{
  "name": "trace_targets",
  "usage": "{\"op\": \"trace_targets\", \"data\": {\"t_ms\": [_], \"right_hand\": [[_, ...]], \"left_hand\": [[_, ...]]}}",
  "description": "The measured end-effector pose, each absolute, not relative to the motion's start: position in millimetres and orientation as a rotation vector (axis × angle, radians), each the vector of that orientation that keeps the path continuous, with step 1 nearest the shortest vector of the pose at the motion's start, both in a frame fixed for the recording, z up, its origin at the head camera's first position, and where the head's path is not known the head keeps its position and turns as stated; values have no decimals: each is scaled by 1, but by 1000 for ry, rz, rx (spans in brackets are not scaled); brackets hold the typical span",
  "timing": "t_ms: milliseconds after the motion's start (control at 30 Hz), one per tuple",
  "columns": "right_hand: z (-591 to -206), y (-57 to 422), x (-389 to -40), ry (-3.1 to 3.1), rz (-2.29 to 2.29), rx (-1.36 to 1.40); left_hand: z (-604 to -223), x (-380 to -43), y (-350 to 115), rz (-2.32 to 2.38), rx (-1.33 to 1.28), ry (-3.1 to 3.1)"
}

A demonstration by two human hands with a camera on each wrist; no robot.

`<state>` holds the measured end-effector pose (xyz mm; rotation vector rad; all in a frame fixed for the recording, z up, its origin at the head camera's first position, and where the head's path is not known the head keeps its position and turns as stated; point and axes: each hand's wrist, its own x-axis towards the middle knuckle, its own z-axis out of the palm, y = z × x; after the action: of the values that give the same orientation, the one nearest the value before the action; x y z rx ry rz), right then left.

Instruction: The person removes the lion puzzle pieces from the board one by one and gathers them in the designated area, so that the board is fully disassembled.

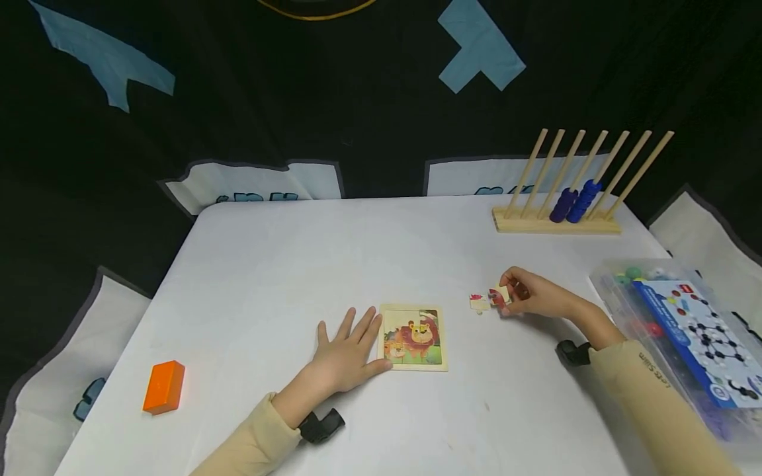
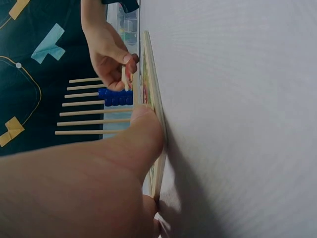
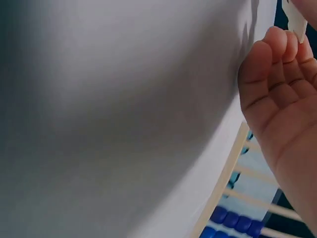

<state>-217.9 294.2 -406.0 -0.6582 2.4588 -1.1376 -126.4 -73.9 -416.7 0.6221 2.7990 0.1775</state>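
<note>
My left hand lies on the table with its fingers spread. Its thumb and fingertips touch the left side of a small square wooden jigsaw puzzle with a lion picture. Plain pale wood shows at the puzzle's upper left. To the right, my right hand pinches a red and cream puzzle piece between thumb and fingers. The piece's pale edge shows at the top of the right wrist view. Just left of that hand, another puzzle piece lies on the table.
A wooden rack of upright pegs with blue beads stands at the back right. A clear plastic box with a blue and white booklet on it sits at the right edge. An orange block lies at the left.
</note>
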Motion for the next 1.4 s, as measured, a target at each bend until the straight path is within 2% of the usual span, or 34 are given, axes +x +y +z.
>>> {"op": "trace_targets", "data": {"t_ms": [333, 1033, 1200, 1400], "right_hand": [[-412, 311, -214, 2471, -1123, -546], [-406, 310, -219, 2517, -1015, -541], [-400, 299, -221, 2609, -955, -618], [-394, 259, -217, 2507, -958, -811]], "left_hand": [[-421, -124, -72, 207, 636, 2802], [-414, -126, -71, 183, 613, 2789], [-413, -126, -71, 181, 604, 2778], [-414, -127, -72, 177, 597, 2775]]}}
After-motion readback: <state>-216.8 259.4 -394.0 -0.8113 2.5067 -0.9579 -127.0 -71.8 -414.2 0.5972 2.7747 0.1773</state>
